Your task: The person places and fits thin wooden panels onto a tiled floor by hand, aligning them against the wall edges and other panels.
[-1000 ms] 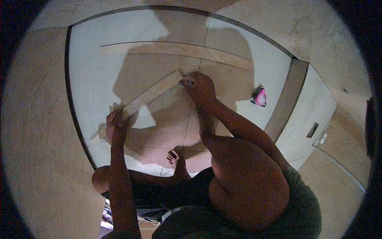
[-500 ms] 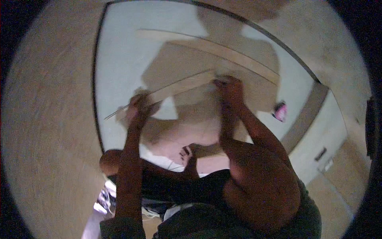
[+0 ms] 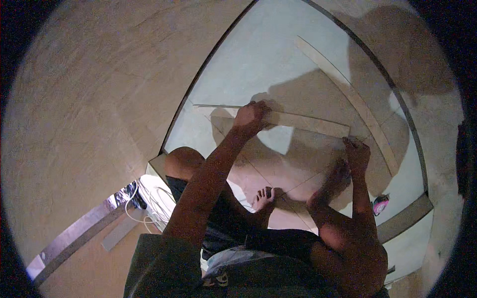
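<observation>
A narrow pale wooden strip [image 3: 310, 122] lies across a large white panel [image 3: 238, 64] with a dark edge. My left hand [image 3: 253, 115] is closed over the strip, left of its middle. At the strip's right end is my right hand [image 3: 357, 151], its fingers pinched together; what they hold, if anything, is too small and dark to make out. Thin lines run across the panel below the strip. A longer pale strip [image 3: 350, 94] rests on the panel farther off. To the right of my right forearm sits a small pink and black tape measure [image 3: 381, 204].
My bare feet rest on the panel, one [image 3: 263, 198] near its front. A brown strip [image 3: 405, 217] crosses the panel's right corner. At lower left are a pale cable [image 3: 154, 198], a long shiny-topped piece [image 3: 79, 238] and a short grey strip [image 3: 119, 236] on the floor.
The view has turned, so the panel and strips appear rotated clockwise. Both hands appear farther right in the picture, with the left still on the strip and the right at its right end.
</observation>
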Demonstrator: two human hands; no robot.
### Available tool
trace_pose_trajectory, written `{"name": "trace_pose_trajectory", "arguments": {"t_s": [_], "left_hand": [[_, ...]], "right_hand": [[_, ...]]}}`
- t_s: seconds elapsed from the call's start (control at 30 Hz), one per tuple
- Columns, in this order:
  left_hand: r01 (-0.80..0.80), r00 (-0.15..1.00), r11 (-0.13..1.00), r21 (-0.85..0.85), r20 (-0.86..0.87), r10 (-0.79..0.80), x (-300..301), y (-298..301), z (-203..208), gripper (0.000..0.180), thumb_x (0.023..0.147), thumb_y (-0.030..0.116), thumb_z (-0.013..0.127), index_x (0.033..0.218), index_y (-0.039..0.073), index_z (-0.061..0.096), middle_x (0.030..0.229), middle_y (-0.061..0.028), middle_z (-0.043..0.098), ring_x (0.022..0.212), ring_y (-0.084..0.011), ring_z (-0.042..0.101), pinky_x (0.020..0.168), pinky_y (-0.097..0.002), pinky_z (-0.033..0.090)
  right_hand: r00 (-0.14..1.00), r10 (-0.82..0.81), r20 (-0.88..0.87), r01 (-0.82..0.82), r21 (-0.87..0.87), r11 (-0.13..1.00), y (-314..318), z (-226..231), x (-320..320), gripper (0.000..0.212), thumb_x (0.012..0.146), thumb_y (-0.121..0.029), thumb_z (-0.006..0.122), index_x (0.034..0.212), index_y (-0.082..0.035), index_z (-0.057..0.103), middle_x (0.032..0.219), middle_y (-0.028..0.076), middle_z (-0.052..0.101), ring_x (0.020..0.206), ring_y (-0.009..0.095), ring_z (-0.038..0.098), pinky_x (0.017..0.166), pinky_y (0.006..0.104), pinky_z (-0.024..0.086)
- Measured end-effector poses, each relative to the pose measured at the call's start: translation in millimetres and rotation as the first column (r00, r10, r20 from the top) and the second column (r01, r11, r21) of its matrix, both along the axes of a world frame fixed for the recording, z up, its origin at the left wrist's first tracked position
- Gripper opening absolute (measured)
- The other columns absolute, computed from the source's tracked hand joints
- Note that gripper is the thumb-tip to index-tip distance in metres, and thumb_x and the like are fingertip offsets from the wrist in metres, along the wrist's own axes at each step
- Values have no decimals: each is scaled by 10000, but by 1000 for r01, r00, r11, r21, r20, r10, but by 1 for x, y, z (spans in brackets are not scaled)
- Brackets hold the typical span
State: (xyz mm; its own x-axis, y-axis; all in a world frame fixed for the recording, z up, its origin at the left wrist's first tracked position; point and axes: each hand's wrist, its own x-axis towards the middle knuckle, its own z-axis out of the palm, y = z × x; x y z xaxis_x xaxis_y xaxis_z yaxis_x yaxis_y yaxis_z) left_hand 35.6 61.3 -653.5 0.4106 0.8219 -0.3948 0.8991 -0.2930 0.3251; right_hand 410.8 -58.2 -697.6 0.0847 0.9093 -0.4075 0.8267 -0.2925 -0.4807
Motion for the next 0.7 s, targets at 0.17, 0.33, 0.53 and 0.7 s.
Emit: {"name": "trace_pose_trajectory", "arguments": {"t_s": [0.17, 0.33, 0.53, 0.7], "left_hand": [[43, 997, 998, 54, 63, -47, -16, 7, -15, 441, 690, 305, 810, 1042, 88, 658, 1014, -139, 669, 948, -352, 644, 815, -470, 536], [138, 990, 990, -39, 13, -138, -14, 18, -7, 482, 634, 298, 857, 1037, 99, 682, 996, -121, 677, 958, -343, 652, 811, -466, 535], [125, 992, 991, -42, 16, -125, 0, 19, -2, 460, 665, 314, 836, 1050, 109, 691, 1018, -108, 661, 947, -327, 657, 826, -459, 543], [142, 988, 990, -18, -61, -143, -10, 9, -5, 400, 765, 385, 749, 1071, 138, 674, 1026, -114, 643, 914, -343, 657, 787, -468, 550]], "right_hand": [[968, 238, 76, -248, 204, 947, -4, -14, 10, 211, 910, -205, 595, 1052, -127, 729, 970, 101, 732, 856, 313, 677, 807, 436, 508], [985, -161, -68, 143, -219, 965, 20, 23, -8, 220, 882, -266, 660, 896, -64, 746, 809, 122, 717, 711, 288, 652, 715, 407, 491], [891, -312, -329, 371, 134, 919, 1, -12, 2, 382, 859, -291, 729, 667, 21, 619, 573, 80, 572, 512, 181, 490, 567, 359, 419], [954, -120, -274, 156, 114, 981, -3, -19, 7, 199, 874, -247, 686, 844, -52, 716, 730, 86, 661, 641, 216, 580, 649, 362, 459]]}}
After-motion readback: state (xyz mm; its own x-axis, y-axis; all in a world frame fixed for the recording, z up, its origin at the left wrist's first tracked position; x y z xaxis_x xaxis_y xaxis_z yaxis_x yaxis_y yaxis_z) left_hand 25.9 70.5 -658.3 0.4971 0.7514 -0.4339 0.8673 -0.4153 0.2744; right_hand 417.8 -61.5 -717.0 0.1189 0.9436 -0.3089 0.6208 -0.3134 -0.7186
